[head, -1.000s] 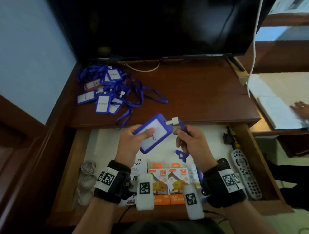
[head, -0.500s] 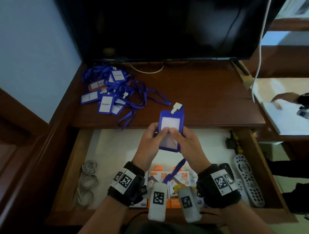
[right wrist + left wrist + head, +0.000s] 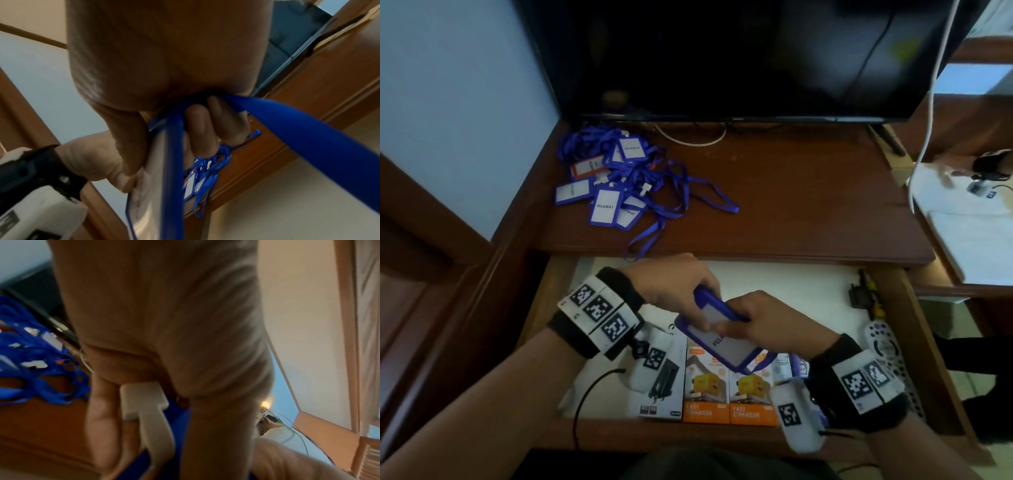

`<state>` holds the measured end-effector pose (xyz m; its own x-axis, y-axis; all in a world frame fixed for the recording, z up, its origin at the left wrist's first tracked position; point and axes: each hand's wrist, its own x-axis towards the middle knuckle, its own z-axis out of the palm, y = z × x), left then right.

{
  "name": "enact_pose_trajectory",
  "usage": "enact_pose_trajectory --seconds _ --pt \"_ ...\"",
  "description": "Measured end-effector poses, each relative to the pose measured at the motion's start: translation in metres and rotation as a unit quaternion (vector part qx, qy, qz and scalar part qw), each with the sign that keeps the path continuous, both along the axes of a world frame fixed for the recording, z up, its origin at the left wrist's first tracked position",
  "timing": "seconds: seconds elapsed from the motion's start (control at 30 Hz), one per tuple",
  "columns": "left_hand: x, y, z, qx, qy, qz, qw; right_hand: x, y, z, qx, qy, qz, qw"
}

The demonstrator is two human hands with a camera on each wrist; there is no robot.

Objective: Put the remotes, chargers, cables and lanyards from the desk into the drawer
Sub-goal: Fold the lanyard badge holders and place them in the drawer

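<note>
I see a pale blue wall [image 3: 458, 113] at the left, then the dark wooden desk [image 3: 791, 205] under a black screen [image 3: 722, 54]. A pile of blue lanyards [image 3: 619, 178] lies at the desk's back left corner. Below its front edge the drawer [image 3: 914, 342] stands open. My left hand [image 3: 671, 284] and right hand [image 3: 763, 325] hover over the drawer's middle, fingers curled round a blue badge holder [image 3: 719, 329] held tilted between them. Orange charger boxes [image 3: 726, 390] sit along the drawer's front edge, a grey remote [image 3: 890, 356] at its right edge.
</note>
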<state>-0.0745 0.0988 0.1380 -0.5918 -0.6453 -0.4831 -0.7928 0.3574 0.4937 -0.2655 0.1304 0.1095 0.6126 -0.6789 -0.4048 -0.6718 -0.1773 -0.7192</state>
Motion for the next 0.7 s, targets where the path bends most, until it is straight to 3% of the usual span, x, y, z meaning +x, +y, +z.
enact_pose_trajectory --seconds 0.1,0.23,0.33,0.57,0.7 --pt "0.000 0.004 -0.005 0.011 0.000 0.033 0.999 -0.001 -0.005 -0.001 -0.020 -0.023 -0.021 0.999" --pt "0.005 0.012 -0.013 0.086 0.100 0.135 0.982 -0.012 -0.008 -0.009 0.013 -0.145 -0.155 0.977" --pt "0.011 0.012 -0.015 0.070 0.146 0.186 0.969 -0.014 -0.004 -0.016 0.053 -0.192 -0.227 0.953" --pt "0.014 0.016 -0.024 0.087 0.275 0.331 0.898 -0.008 -0.004 -0.019 0.129 -0.288 -0.337 0.887" --pt "0.009 0.020 -0.030 0.104 0.307 0.386 0.864 0.000 -0.006 -0.022 0.129 -0.318 -0.393 0.853"
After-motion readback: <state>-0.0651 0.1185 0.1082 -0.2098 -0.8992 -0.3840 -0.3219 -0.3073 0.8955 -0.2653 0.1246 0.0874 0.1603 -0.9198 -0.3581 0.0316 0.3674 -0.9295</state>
